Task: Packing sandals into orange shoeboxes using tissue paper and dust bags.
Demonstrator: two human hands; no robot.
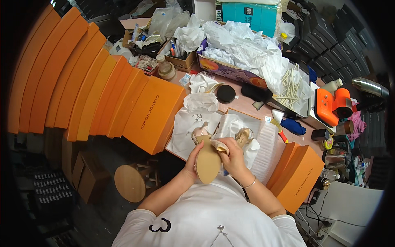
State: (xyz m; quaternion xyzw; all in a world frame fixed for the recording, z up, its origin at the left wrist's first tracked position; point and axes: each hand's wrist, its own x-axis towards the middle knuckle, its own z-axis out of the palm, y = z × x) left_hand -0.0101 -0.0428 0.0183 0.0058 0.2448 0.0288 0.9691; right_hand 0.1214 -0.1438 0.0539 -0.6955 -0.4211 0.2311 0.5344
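My left hand [191,161] is wrapped around the side of a sandal [208,164], its tan sole turned up toward me. Pinched in my right hand [235,159] is a crumpled pale cloth [220,145], close against the sole's right edge; I cannot tell whether it touches. Beyond my right hand, a second sandal [245,137] with light straps lies on white tissue. Both hands are over an open shoebox [256,118] lined with printed tissue paper [184,128].
Orange shoeboxes [154,111] stand in a long row on the left, with more orange boxes [297,177] at right. Behind are a carton of white paper [230,68], a round black lid [226,94], wooden sticks [290,88] and an orange device [325,108]. A round stool [129,183] stands lower left.
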